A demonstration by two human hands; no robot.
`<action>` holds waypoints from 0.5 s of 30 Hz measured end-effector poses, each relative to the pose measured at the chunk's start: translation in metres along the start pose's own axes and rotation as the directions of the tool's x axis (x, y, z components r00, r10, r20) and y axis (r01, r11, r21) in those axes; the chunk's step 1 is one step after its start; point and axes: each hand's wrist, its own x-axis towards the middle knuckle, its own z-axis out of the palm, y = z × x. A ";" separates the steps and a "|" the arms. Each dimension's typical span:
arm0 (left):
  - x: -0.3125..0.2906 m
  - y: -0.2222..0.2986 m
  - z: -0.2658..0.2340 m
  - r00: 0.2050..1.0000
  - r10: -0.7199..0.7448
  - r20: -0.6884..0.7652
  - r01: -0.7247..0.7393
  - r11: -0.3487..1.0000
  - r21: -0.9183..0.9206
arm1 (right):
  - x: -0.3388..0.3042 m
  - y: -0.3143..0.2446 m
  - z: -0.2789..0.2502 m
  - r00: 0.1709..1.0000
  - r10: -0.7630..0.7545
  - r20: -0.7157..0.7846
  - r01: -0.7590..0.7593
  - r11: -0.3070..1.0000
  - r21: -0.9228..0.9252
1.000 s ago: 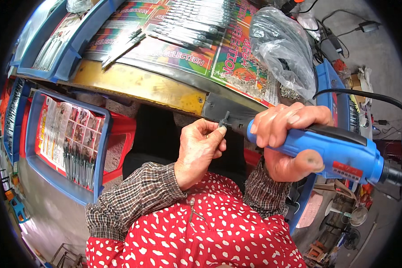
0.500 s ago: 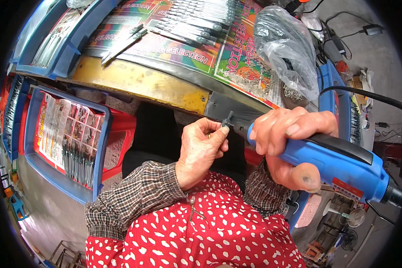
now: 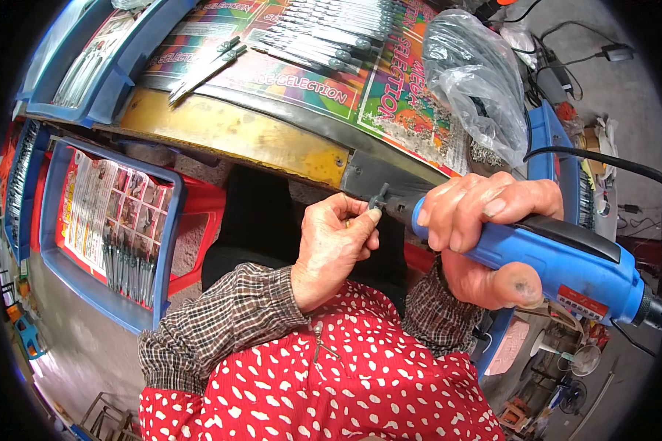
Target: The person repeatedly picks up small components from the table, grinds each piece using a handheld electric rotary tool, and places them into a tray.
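My left hand [image 3: 335, 246] pinches a small dark grey part with a thin stem [image 3: 377, 198] between thumb and fingertips, just off the table's front edge. Wrapped around a blue electric screwdriver [image 3: 548, 264] is my right hand [image 3: 485, 209], its thumb along the lower side. The tool lies nearly level, its dark nose pointing left toward the small part. A narrow gap seems to lie between nose and part; whether a bit bridges it, I cannot tell.
Rows of slim silver shafts [image 3: 324, 37] lie on the printed table cover [image 3: 294, 88], with two more [image 3: 206, 70] apart at left. Small metal screws [image 3: 426, 125] are scattered near a clear plastic bag [image 3: 474, 73]. Blue bins [image 3: 173, 242] stand at left; a black cable [image 3: 603, 154] crosses at right.
The screwdriver and my right hand have shifted slightly to the right, away from the small part. My left hand has barely moved and keeps its pinch.
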 end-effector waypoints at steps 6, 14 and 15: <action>-0.001 0.002 0.003 0.999 -0.003 -0.036 0.005 0.999 0.044 | 0.005 0.002 0.003 0.999 0.037 0.036 -0.039 0.997 0.061; 0.001 0.000 0.000 1.000 -0.005 -0.007 0.006 0.999 0.046 | 0.003 0.006 0.004 0.996 0.085 -0.039 -0.084 0.996 0.038; 0.001 0.000 -0.001 1.000 -0.015 0.008 0.014 0.998 0.066 | 0.001 0.006 0.005 0.995 0.073 -0.073 -0.073 0.997 0.012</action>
